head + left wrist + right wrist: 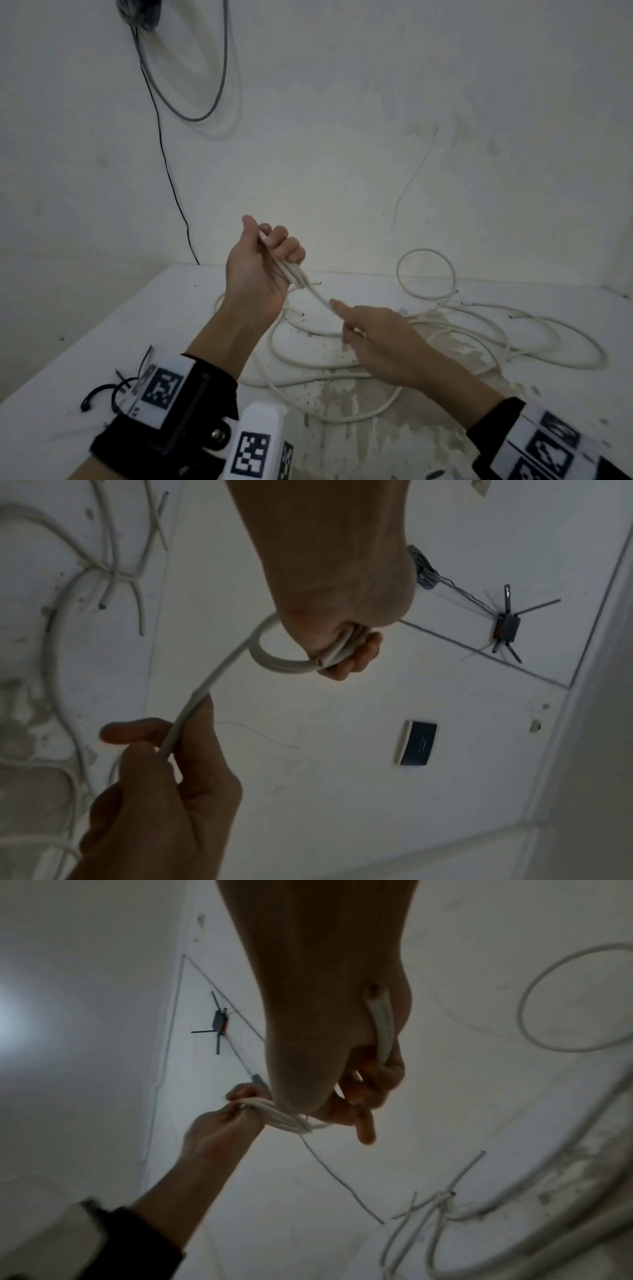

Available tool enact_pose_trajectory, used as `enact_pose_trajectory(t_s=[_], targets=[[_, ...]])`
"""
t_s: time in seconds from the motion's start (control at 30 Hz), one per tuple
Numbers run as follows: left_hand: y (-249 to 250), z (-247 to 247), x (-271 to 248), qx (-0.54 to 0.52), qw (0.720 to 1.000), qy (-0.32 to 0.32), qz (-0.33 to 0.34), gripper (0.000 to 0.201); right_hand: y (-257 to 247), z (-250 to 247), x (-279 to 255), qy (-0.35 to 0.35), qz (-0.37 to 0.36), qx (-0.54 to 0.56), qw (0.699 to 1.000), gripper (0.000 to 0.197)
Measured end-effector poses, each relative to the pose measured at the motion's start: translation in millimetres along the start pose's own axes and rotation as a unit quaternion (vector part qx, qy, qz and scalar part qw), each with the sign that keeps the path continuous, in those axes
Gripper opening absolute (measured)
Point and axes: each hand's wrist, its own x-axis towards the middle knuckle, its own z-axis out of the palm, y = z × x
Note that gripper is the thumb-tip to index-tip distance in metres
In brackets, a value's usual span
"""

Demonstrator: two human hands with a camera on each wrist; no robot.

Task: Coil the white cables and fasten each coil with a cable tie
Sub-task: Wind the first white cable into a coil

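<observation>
Ties [102, 394]: black, lying on the table [85, 335] at 8 o'clock, just beside the left wrist band.

Left hand [260, 270]: raised above the table's far edge, centre of the head view, palm turned toward the camera. Fingers [284, 246] curled round a small coil [291, 658] of white cable, several turns bunched in the fist. Left wrist view shows the loop bulging out of the fist toward 9 o'clock.

Cable [317, 296]: one strand runs from the fist toward 4 o'clock, down to the right hand.

Right hand [380, 339]: lower, just right of centre, over the table. Forefinger stretched along the strand, thumb and other fingers closed on it; right wrist view shows the strand [382, 1026] passing through the palm.

Loose cables [479, 335]: sprawled on the table from 5 to 3 o'clock in wide overlapping loops, one loop standing up at 2 o'clock.

Wall [342, 102]: grey cable loop [205, 102] hanging at 11 o'clock.
</observation>
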Motion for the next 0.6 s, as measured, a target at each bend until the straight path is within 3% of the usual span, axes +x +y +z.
enact_pose_trajectory(t_s=[0.07,0.13,0.27,0.33,0.43,0.57,0.6], targets=[[-7.9,0.1,-1.3,0.089,0.996,-0.012,0.015,0.036,-12.5,-5.4,-2.7,-0.065,-0.062,-0.025,0.996,0.051],[-15.0,-2.3,-4.6,0.203,0.978,-0.036,0.031,0.036,-22.2,-10.3,-4.8,-0.073,-0.093,-0.024,0.993,0.047],[-23.6,-12.6,-11.3,0.380,0.916,-0.123,0.040,0.040,-31.0,-30.7,-8.0,-0.038,-0.051,0.079,0.995,0.022],[-24.6,-15.2,-12.9,0.407,0.902,-0.140,0.032,0.044,-31.3,-47.5,-7.5,-0.102,-0.006,0.178,0.979,0.012],[-22.4,-12.8,-15.2,0.386,0.915,-0.114,0.022,0.045,-23.3,-62.8,-12.3,-0.197,0.018,0.400,0.895,0.021],[-11.6,-6.4,-11.7,0.254,0.967,-0.030,0.019,0.045,-6.9,-63.7,-13.2,-0.143,-0.022,0.676,0.723,0.071],[-8.3,-3.7,-11.1,0.201,0.979,-0.012,0.010,0.044,-7.0,-61.5,-13.9,-0.131,-0.037,0.701,0.700,0.072]])
